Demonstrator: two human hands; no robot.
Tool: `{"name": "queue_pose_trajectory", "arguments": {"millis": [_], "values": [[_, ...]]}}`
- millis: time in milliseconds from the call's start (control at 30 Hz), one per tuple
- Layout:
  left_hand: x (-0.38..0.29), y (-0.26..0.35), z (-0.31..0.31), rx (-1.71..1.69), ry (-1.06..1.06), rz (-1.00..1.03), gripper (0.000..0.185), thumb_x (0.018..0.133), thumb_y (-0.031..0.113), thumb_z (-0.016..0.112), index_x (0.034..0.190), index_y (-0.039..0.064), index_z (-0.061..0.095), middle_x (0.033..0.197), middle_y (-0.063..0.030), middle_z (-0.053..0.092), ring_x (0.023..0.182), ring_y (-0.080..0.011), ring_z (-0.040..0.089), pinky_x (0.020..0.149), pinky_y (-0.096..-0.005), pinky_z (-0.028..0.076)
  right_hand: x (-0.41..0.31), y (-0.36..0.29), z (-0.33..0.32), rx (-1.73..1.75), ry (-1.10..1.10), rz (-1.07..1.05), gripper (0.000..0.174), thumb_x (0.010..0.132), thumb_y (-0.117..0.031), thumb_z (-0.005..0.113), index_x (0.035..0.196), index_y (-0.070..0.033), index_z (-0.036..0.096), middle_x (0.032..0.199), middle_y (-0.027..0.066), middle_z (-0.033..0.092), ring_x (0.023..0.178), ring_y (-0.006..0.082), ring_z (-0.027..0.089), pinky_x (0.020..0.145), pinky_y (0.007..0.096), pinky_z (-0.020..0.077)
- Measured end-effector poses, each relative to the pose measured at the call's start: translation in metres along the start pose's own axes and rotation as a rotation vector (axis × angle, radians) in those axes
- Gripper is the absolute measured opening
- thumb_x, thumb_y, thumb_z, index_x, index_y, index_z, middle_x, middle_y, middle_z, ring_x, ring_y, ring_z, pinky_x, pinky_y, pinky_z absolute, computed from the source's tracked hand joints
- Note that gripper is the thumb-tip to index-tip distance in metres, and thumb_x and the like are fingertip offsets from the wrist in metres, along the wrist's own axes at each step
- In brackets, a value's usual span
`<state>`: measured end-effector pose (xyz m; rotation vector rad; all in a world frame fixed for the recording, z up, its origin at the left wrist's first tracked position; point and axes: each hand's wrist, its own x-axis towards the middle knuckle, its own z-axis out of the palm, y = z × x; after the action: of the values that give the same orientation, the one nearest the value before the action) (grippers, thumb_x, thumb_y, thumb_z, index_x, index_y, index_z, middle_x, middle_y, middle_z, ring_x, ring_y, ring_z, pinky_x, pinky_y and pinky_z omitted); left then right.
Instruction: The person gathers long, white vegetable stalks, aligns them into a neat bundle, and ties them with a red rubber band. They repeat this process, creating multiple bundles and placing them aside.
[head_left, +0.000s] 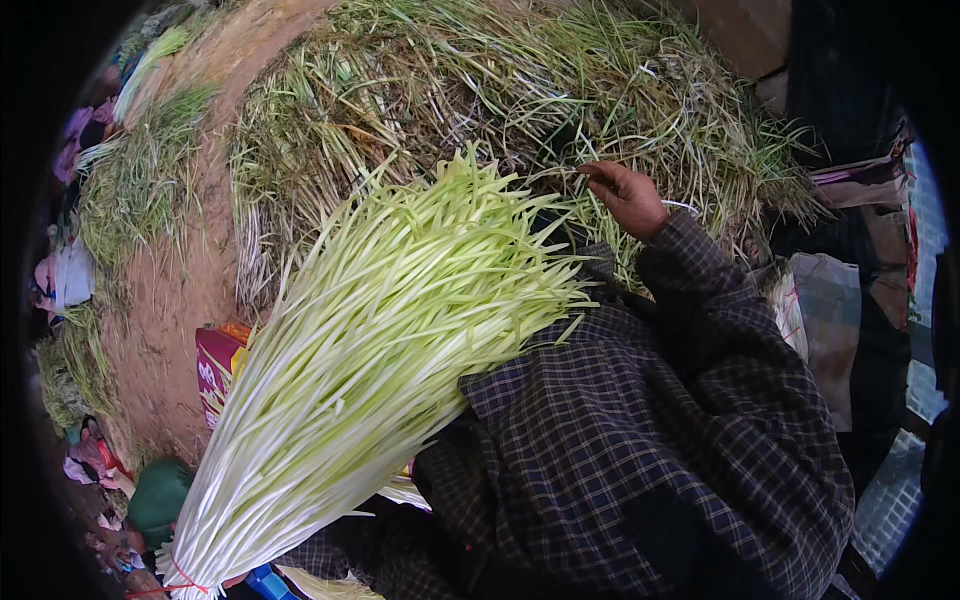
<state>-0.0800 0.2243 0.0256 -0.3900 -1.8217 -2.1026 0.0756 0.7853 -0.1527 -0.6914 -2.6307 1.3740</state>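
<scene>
A large bundle of pale yellow-green chives (375, 322) lies diagonally before me, its white stem ends at the lower left, bound with a red tie (187, 585). My left hand (234, 580) is at the bound end, mostly hidden under the stems, and appears to grip the bundle from below. A blue item (268, 582) shows beside it. Beyond the leafy tips, my right hand (630, 199) is raised over a heap of loose leaves, fingers curled. A thin, pale blade meets its fingertips; whether it is pinched I cannot tell.
A broad heap of tangled leaves and stalks (420, 90) covers the ground ahead. A purple printed box (214, 371) stands left of the bundle on bare soil (165, 300). Smaller leaf piles (146, 180) and a dark green rounded object (159, 499) are at the left.
</scene>
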Motion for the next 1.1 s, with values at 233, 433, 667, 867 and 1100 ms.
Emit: {"name": "queue_pose_trajectory", "arguments": {"millis": [233, 433, 667, 867, 1100], "values": [[0.005, 0.004, 0.001, 0.013, -0.014, -0.004, 0.102, 0.056, 0.054, 0.079, 0.132, 0.001, 0.036, 0.124, -0.0175, 0.045, 0.121, -0.0252, 0.04, 0.101, -0.038, 0.031, 0.009, -0.023, -0.001, -0.032, -0.07, -0.064, 0.027, 0.092, -0.018, 0.053, 0.116, -0.007, 0.058, 0.103, 0.0121, 0.065, 0.091, 0.0228, 0.064, 0.077, 0.0339, 0.0512], [0.003, 0.007, -0.005, 0.023, -0.016, -0.005, 0.101, 0.057, 0.053, 0.078, 0.132, 0.0, 0.036, 0.124, -0.0174, 0.046, 0.121, -0.0251, 0.04, 0.101, -0.0376, 0.032, -0.023, -0.042, -0.01, 0.164, -0.146, -0.067, 0.028, 0.094, -0.021, 0.052, 0.113, -0.002, 0.059, 0.096, 0.011, 0.065, 0.088, 0.019, 0.063, 0.078, 0.0314, 0.0514], [-0.002, 0.01, -0.012, 0.012, -0.012, 0.002, 0.099, 0.058, 0.052, 0.078, 0.132, 0.0, 0.036, 0.123, -0.0173, 0.046, 0.12, -0.025, 0.041, 0.1, -0.0372, 0.032, -0.05, -0.061, 0.005, 0.069, -0.13, -0.178, 0.017, 0.087, -0.012, 0.059, 0.098, 0.001, 0.062, 0.092, 0.0111, 0.064, 0.083, 0.0212, 0.064, 0.073, 0.0315, 0.0521], [-0.006, 0.01, -0.013, 0.015, -0.014, 0.008, 0.098, 0.059, 0.051, 0.078, 0.132, 0.0, 0.036, 0.123, -0.0173, 0.046, 0.12, -0.0249, 0.041, 0.1, -0.0369, 0.033, -0.06, -0.028, 0.002, -0.197, -0.32, 0.025, 0.033, 0.087, -0.007, 0.056, 0.12, -0.005, 0.053, 0.119, 0.0153, 0.053, 0.109, 0.0255, 0.053, 0.089, 0.0322, 0.047], [-0.008, 0.007, -0.011, 0.003, -0.018, 0.001, 0.097, 0.06, 0.05, 0.077, 0.132, 0.0, 0.036, 0.122, -0.0172, 0.046, 0.119, -0.0248, 0.041, 0.1, -0.0365, 0.033, -0.077, -0.002, 0.005, 0.443, -0.391, 0.165, 0.035, 0.088, -0.011, 0.057, 0.121, -0.003, 0.052, 0.111, 0.0142, 0.06, 0.101, 0.0218, 0.059, 0.089, 0.0324, 0.0485]]}}
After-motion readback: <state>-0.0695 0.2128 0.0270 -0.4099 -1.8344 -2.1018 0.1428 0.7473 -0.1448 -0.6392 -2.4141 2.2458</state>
